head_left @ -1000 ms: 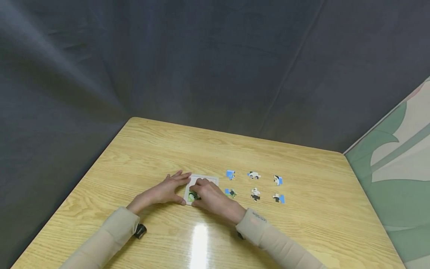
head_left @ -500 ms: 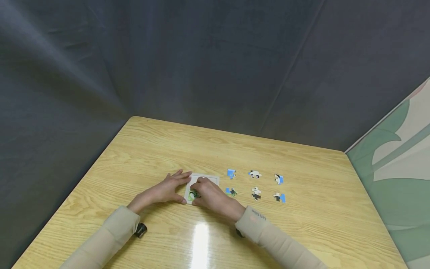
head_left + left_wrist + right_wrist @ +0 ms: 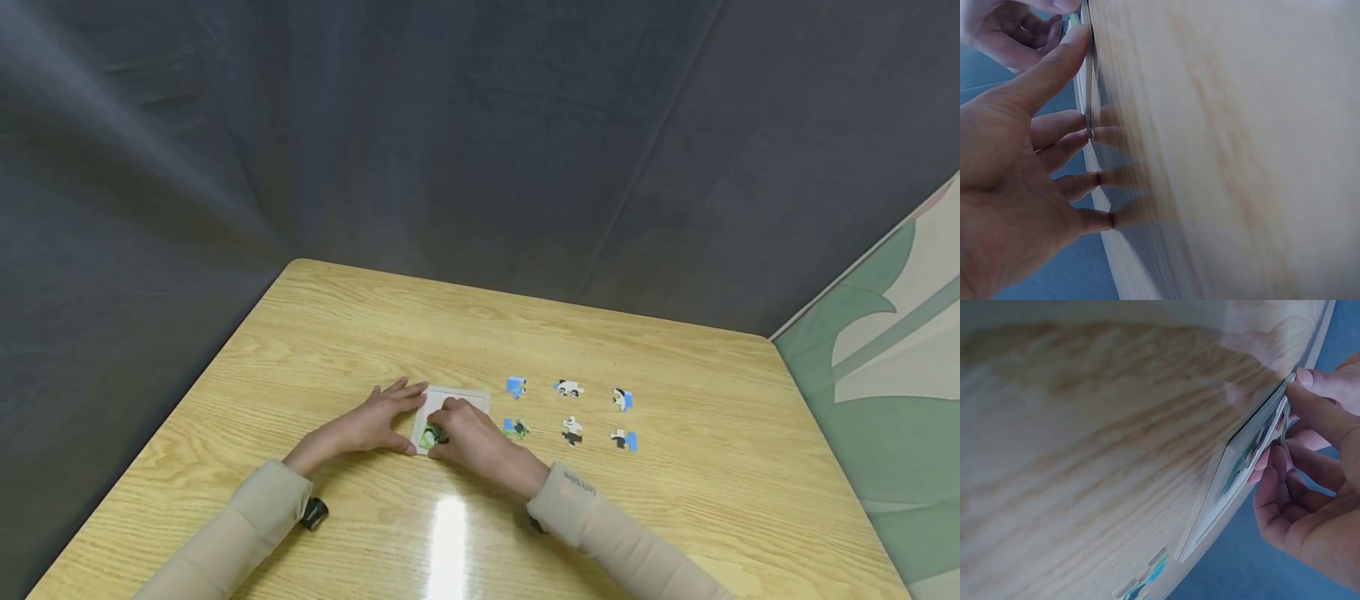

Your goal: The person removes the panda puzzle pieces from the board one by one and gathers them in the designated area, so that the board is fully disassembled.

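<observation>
A small white puzzle frame (image 3: 459, 391) lies flat on the table between the two hands. My left hand (image 3: 367, 423) has its fingers spread and nearly straight, touching the frame's left side, thumb by the near corner and fingertips by the far one. Over the frame, my right hand (image 3: 480, 442) pinches a jigsaw piece between thumb and fingers; its thin edge shows tilted in the right wrist view, the jigsaw piece (image 3: 1285, 424) standing above the frame. Green printed picture (image 3: 426, 440) shows inside the frame's near left part. The right fingers hide much of the frame's inside.
Several loose jigsaw pieces lie in two rows right of the frame, among them a blue piece (image 3: 516, 387), a panda-face piece (image 3: 569, 389) and a black-and-white piece (image 3: 572, 431). Dark curtain (image 3: 480, 150) hangs behind the wooden table (image 3: 375, 308).
The right hand's fingers and the piece have shifted and turned slightly over the frame's near left part. The left hand stays at the frame's left side.
</observation>
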The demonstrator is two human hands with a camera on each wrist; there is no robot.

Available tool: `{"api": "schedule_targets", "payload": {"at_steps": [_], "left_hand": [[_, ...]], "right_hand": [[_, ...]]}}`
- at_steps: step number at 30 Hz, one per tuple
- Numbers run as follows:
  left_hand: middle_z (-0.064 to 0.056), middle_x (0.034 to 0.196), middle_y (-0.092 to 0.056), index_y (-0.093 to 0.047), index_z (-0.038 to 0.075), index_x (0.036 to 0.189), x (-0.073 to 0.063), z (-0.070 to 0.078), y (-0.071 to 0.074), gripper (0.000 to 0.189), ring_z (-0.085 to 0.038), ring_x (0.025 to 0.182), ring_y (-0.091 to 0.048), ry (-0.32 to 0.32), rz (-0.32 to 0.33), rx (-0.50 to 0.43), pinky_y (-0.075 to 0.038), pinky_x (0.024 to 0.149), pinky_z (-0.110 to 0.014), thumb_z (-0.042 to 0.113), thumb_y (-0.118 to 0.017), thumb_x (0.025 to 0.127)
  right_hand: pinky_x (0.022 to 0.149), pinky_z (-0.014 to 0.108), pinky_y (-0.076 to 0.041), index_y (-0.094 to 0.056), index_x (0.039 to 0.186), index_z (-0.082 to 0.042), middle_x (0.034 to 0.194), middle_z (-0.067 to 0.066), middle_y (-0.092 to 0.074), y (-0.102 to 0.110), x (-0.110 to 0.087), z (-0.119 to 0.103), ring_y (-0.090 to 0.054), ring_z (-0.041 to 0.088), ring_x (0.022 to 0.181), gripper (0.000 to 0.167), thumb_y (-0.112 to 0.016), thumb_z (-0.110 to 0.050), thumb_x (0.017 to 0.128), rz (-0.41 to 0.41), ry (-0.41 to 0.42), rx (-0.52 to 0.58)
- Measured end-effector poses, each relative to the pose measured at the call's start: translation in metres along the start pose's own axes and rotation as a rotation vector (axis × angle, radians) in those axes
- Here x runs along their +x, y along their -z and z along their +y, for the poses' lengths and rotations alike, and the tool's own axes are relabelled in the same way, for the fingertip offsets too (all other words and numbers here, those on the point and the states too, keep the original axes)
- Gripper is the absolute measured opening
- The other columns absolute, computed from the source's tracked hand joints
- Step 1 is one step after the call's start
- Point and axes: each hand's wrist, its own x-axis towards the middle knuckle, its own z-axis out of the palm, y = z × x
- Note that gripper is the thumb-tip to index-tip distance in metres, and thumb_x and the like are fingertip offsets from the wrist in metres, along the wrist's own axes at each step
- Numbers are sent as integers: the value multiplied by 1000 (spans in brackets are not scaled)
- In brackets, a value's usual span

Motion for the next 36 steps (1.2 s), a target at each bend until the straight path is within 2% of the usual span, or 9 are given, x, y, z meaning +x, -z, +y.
{"api": "schedule_targets", "payload": {"at_steps": [3,7,12,17,24,36], "left_hand": [[-16,157,-22,-39,-7,142,-1,0,1,82,-42,144,-6,2,-3,-5,-3,107,-72,28,-78,79],[-15,157,-22,-40,-6,142,0,1,0,82,-42,145,-6,2,-3,-8,-3,107,-71,27,-79,78],[-16,157,-22,-40,-6,142,2,2,-2,84,-42,144,-8,4,3,14,-4,107,-71,28,-80,76],[-17,156,-24,-40,-6,142,3,2,0,84,-43,144,-9,7,13,30,-5,107,-71,27,-80,75],[-17,157,-23,-40,-6,142,2,4,1,84,-42,144,-8,17,8,5,-4,107,-71,26,-80,76],[-16,157,-23,-40,-6,142,3,7,1,84,-41,144,-7,36,4,-2,-2,109,-69,25,-81,76]], "right_hand": [[61,13,-44,-71,108,-2,88,1,-60,2,-2,1,-50,7,74,36,-81,-20,79,24,18,-1],[65,17,-50,-68,113,1,94,4,-63,10,-12,12,-55,11,78,40,-80,-18,79,124,64,-4],[65,22,-53,-71,109,-2,96,5,-66,28,-40,38,-61,14,81,40,-84,-18,75,274,84,-23],[61,23,-51,-73,105,-5,92,3,-65,37,-73,61,-58,13,78,37,-85,-15,72,350,79,-58],[64,23,-51,-74,104,-7,93,0,-64,31,-101,66,-58,12,80,36,-86,-15,71,314,63,-70],[62,16,-47,-75,100,-9,87,-2,-63,14,-113,58,-52,5,72,32,-84,-17,71,234,117,-19]]}}
